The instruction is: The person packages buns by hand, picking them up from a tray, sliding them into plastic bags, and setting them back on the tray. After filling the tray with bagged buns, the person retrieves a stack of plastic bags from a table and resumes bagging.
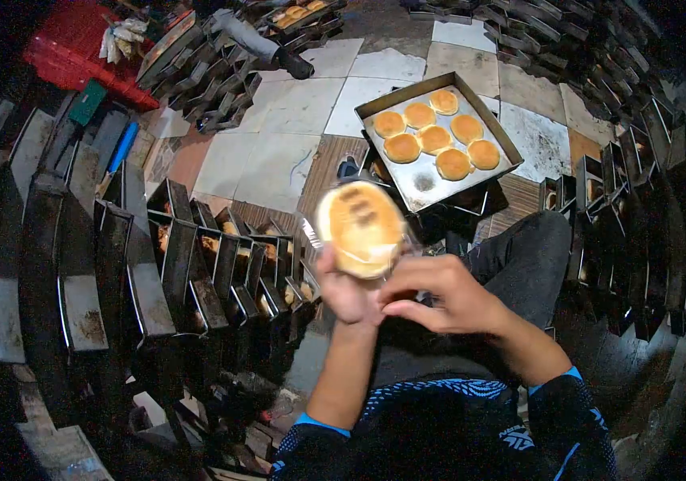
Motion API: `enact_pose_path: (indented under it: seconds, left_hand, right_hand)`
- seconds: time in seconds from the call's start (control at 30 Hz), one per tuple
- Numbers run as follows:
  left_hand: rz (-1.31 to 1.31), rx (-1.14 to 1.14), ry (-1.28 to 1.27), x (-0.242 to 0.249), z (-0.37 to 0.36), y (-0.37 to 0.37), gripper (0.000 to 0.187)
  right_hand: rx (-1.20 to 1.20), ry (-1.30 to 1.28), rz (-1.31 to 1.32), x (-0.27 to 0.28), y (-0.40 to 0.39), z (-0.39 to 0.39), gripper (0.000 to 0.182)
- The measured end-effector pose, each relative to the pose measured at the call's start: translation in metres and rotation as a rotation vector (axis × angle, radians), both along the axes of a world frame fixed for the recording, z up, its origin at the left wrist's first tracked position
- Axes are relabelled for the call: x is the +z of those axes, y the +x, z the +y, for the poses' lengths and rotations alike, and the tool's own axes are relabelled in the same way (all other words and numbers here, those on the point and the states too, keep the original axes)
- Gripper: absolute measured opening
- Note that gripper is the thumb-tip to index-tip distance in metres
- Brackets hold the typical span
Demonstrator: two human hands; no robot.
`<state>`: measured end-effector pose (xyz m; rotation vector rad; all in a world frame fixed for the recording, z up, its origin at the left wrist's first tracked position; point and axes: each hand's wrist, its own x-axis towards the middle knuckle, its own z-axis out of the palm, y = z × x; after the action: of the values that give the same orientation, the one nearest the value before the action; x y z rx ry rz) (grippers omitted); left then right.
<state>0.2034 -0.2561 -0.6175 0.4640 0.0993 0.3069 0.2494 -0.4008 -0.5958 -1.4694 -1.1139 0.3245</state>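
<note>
A round golden bun (pixel 361 227) with dark marks on top rests in my left hand (pixel 347 290), partly covered by clear, shiny plastic. The fingers beneath the bun are largely hidden. Close to the bun's lower right edge is my right hand (pixel 437 293), its thumb and fingers curled together near my left wrist. Whatever they pinch, if anything, is too small to make out. Beyond my hands, a square metal tray (pixel 423 186) holds several golden buns (pixel 434 139), some touching each other.
Stacked metal trays (pixel 146 297) with buns inside stand at the left, and more stacks (pixel 635 208) at the right. A red crate (pixel 78 48) is at the upper left. Another person's leg (pixel 250 38) shows at the top. Pale tiles (pixel 279 168) cover the floor.
</note>
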Motion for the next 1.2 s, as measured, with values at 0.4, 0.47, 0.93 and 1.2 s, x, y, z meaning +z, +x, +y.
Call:
enact_pose_path:
  seconds: [0.4,0.47,0.93,1.2]
  left_hand:
    - [0.271,-0.018,-0.152,-0.025,0.042,0.013,0.063]
    - [0.222,0.012,-0.158,-0.026,0.019,0.019,0.059]
    - [0.306,-0.177,-0.194,-0.026,0.008,-0.004,0.062]
    - [0.233,0.564,1.416,-0.053,0.028,-0.035,0.014]
  right_hand:
    - [0.069,-0.289,0.36,-0.01,0.028,-0.014,0.012]
    - [0.116,-0.105,0.124,-0.015,0.021,0.007,0.013]
    - [-0.499,0.076,-0.386,-0.031,0.024,0.007,0.026]
    - [-0.591,0.103,0.216,-0.035,0.017,0.018,0.007]
